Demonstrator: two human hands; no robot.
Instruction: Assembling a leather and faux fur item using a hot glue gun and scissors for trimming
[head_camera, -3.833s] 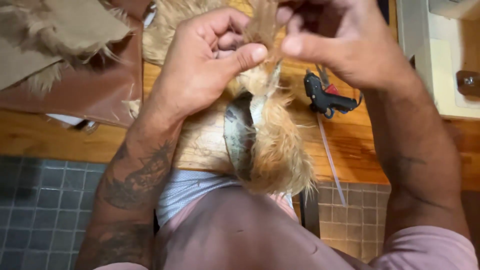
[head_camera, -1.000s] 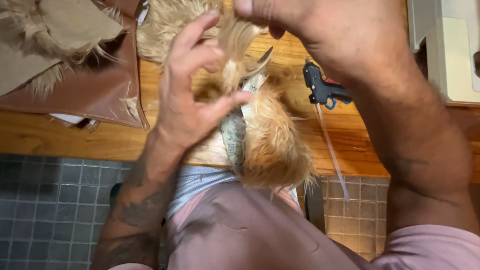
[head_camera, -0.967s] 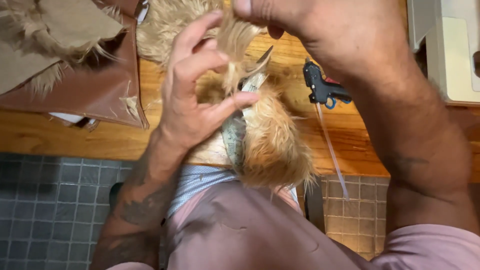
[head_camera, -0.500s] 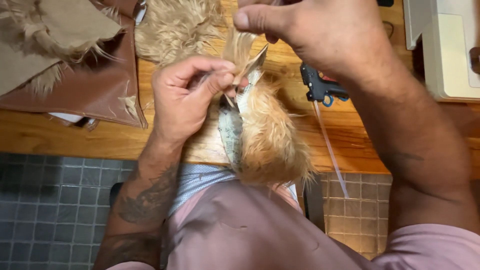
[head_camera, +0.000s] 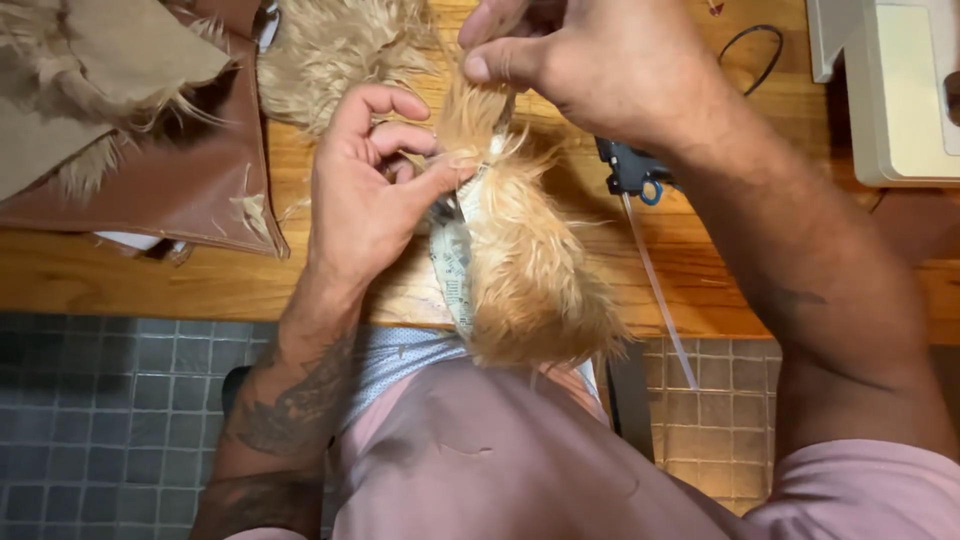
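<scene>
Fur piece (head_camera: 530, 270), long-haired and tan, is hanging over the front edge of the wooden surface (head_camera: 150, 285) and down toward the person's lap, its pale woven backing showing along the left side. Both hands are working at its upper end. The right hand (head_camera: 590, 65) is reaching in from above, thumb and fingers closed in a pinch on the top tuft of the fur. The left hand (head_camera: 370, 190) is coming up from below, thumb pressed to the fur's edge at the backing, the other fingers curled loosely and partly spread; whether something small is sitting between thumb and fur is too hidden to tell. A brown leather sheet (head_camera: 170, 190) is lying at the left of the surface with a beige fur scrap (head_camera: 90, 80) on top of it. Another pale fur pile (head_camera: 340, 50) is resting behind the left hand. A cream machine (head_camera: 890, 100) is standing at the far right. A black glue gun (head_camera: 630, 170) is lying just under the right wrist, with a clear stick (head_camera: 660, 290) slanting off the edge.
</scene>
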